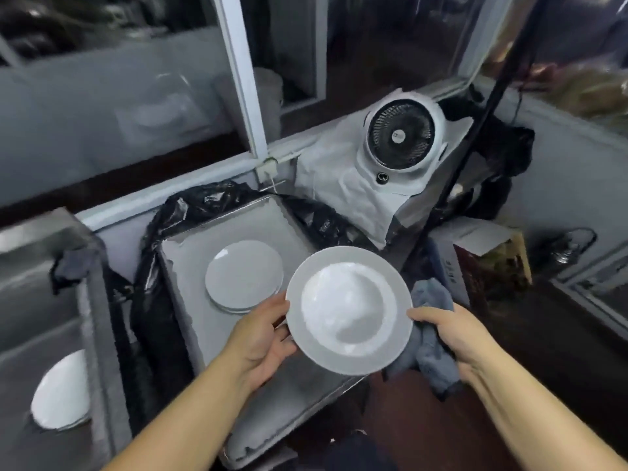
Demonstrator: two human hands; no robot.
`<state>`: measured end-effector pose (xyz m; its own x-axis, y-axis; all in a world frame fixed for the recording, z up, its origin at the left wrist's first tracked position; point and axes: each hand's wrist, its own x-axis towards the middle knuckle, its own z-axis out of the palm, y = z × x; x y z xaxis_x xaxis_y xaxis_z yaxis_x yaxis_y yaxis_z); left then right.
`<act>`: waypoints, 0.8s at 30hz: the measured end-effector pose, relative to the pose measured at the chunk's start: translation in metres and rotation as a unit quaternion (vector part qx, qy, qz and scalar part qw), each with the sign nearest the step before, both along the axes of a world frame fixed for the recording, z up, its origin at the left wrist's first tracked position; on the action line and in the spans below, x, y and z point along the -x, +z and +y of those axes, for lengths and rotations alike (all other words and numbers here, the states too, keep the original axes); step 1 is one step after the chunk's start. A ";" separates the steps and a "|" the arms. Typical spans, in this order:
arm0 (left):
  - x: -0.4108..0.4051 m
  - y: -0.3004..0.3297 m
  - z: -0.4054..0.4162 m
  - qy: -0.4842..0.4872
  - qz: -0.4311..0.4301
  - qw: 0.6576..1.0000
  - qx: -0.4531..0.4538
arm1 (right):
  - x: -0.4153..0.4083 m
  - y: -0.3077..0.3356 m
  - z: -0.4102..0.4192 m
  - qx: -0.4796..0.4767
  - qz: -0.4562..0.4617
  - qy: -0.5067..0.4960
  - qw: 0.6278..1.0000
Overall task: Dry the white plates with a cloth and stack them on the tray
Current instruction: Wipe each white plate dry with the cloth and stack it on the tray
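A white plate [349, 310] is held face up between the two hands, above the near right part of a metal tray [190, 253]. The left hand [261, 338] grips the plate's left rim, thumb on top and fingers [283, 334] curled underneath. The right hand [452, 338] touches the plate's right rim with its thumb while its fingers, hidden beneath, clutch a bunched blue-grey cloth [431, 351] that hangs below and behind the plate. On the tray lies a small stack of white plates [244, 275], well left of and beyond the held one. The tray sits on a black plastic bag [204, 198]. To the far left, another plate [61, 392] rests in a steel sink [91, 300], with a dark rag [73, 263] draped over its edge. A white fan [401, 137] stands behind on white cloth, and a cardboard box [482, 260] sits at right
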<state>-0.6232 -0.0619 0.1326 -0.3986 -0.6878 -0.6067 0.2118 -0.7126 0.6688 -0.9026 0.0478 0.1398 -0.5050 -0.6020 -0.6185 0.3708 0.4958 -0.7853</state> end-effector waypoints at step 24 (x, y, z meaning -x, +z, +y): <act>-0.108 -0.087 -0.114 0.116 -0.362 0.924 0.040 | -0.099 -0.096 -0.251 -0.080 0.257 0.273 0.924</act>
<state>-0.5151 -0.1764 0.0458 0.2551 -0.7580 -0.6003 -0.1717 -0.6465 0.7433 -0.8033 -0.2028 0.0438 -0.4052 -0.7748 -0.4852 -0.3698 0.6243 -0.6881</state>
